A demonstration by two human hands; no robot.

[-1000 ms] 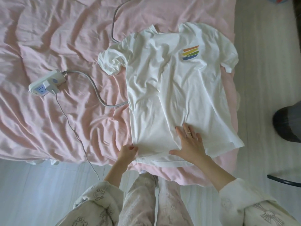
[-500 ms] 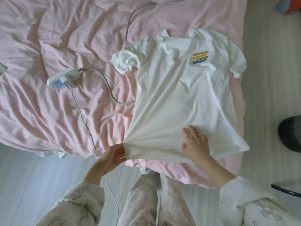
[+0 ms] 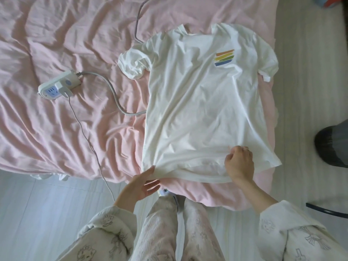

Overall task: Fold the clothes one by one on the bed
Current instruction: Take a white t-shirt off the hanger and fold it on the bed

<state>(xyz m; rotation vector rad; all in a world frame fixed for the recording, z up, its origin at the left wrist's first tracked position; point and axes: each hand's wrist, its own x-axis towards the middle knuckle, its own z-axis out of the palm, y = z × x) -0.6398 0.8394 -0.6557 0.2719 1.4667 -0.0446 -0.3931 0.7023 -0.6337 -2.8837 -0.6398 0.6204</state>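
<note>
Half a second ago the right hand lay flat on the white T-shirt; now its fingers have curled and bunch the cloth just above the hem. Meanwhile the left hand has let its grip on the hem's left corner go slack: the fingers are straight and loose, the fingertips only touching the cloth edge. I judge that the smoothing is about done and the first fold is near, though nothing is folded yet. Face up, the T-shirt lies on the right part of the bed, collar away from the person, hem at the near edge, rainbow print on the chest, the left sleeve crumpled. Left of the T-shirt a white power strip sits on the creased pink sheet, and its grey cable runs in under the shirt's side. Right of the T-shirt is pale floor, with a dark rounded object at the frame's edge.
</note>
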